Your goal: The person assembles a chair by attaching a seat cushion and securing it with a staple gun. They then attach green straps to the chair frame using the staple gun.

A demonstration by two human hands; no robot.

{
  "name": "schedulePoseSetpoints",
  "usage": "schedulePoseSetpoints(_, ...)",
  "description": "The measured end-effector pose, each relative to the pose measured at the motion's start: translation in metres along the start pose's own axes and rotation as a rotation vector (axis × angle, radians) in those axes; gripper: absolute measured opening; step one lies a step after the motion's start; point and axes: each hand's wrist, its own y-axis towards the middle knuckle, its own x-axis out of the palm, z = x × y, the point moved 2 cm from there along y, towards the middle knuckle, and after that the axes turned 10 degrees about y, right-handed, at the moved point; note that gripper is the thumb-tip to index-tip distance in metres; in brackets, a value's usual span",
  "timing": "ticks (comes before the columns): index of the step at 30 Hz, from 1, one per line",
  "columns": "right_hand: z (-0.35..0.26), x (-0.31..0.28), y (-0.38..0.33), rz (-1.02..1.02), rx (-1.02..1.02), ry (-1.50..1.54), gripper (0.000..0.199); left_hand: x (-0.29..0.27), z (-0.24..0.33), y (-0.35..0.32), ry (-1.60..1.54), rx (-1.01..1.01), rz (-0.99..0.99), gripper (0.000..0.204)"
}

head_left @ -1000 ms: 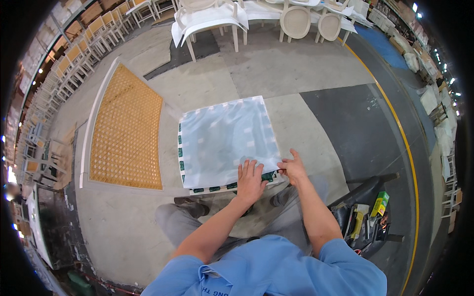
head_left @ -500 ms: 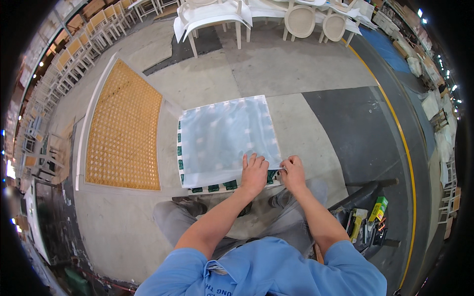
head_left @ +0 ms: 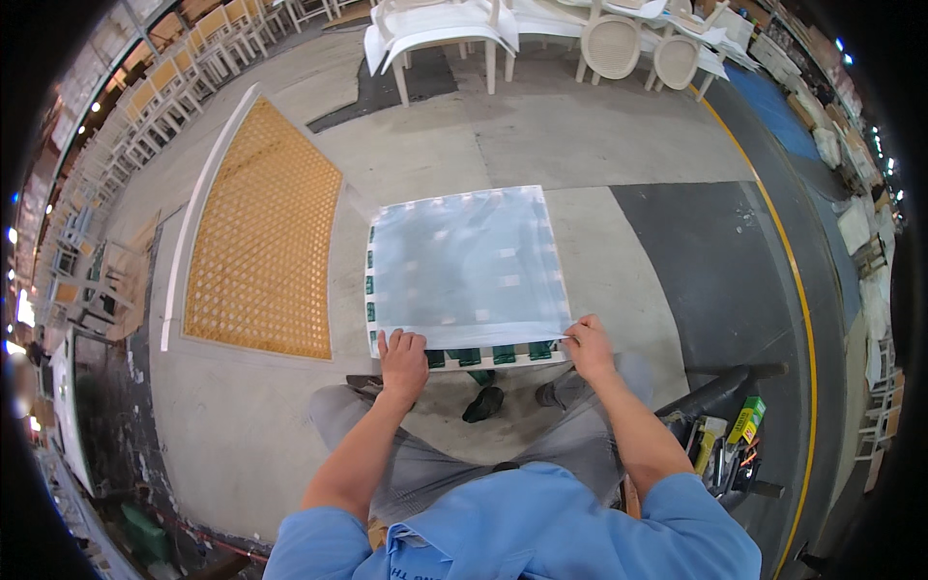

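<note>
A thin, see-through whitish cloth (head_left: 464, 266) lies over a rectangular frame (head_left: 371, 333) in front of me. Dark green webbing straps (head_left: 504, 354) show along the frame's near and left edges and faintly as a pattern under the cloth. My left hand (head_left: 402, 365) is closed on the cloth's near edge by the left corner, fingertips on top and thumb out of sight. At the near right corner, my right hand (head_left: 591, 346) pinches the cloth between thumb and fingers. The cloth's near edge runs fairly straight between both hands.
Left of the frame stands a large woven cane panel (head_left: 261, 232) with a white edge. A dark stool (head_left: 720, 387) at my right carries a yellow-handled tool (head_left: 709, 443), a green-yellow box (head_left: 746, 420) and small tools. Pale chairs (head_left: 611, 46) stand at the back.
My left hand has slid left along the cloth's near edge, from beside my right hand to the left corner. My right hand still pinches the right corner. The view has shifted slightly.
</note>
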Motion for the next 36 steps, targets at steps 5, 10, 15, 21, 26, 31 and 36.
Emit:
schedulePoseSetpoints(5, 0.002, -0.002, -0.003, -0.038, 0.046, -0.011, 0.009, -0.008, -0.007, -0.005, 0.047, 0.042, 0.035, 0.025)
schedulePoseSetpoints(10, 0.002, -0.004, -0.006, -0.028, 0.014, -0.088, 0.013, -0.007, -0.01, -0.011, 0.068, 0.021, 0.037, 0.026)
schedulePoseSetpoints(15, -0.012, -0.005, -0.007, -0.01, 0.071, -0.098, 0.01, -0.007, -0.019, -0.015, 0.122, 0.02, 0.087, 0.025)
schedulePoseSetpoints(21, -0.004, -0.01, -0.011, -0.038, 0.064, -0.138, 0.008, -0.015, -0.017, -0.02, 0.107, 0.054, 0.089, 0.025)
schedulePoseSetpoints(26, 0.0, -0.007, -0.014, -0.044, 0.031, -0.116, 0.009, -0.019, -0.019, -0.024, 0.097, 0.048, 0.081, 0.027)
schedulePoseSetpoints(31, 0.002, -0.007, -0.016, -0.059, 0.016, -0.128, 0.01, -0.014, -0.021, -0.027, 0.097, 0.056, 0.061, 0.026)
schedulePoseSetpoints(36, -0.002, -0.009, -0.016, -0.067, 0.024, -0.133, 0.014, -0.011, -0.019, -0.027, 0.111, 0.055, 0.031, 0.028)
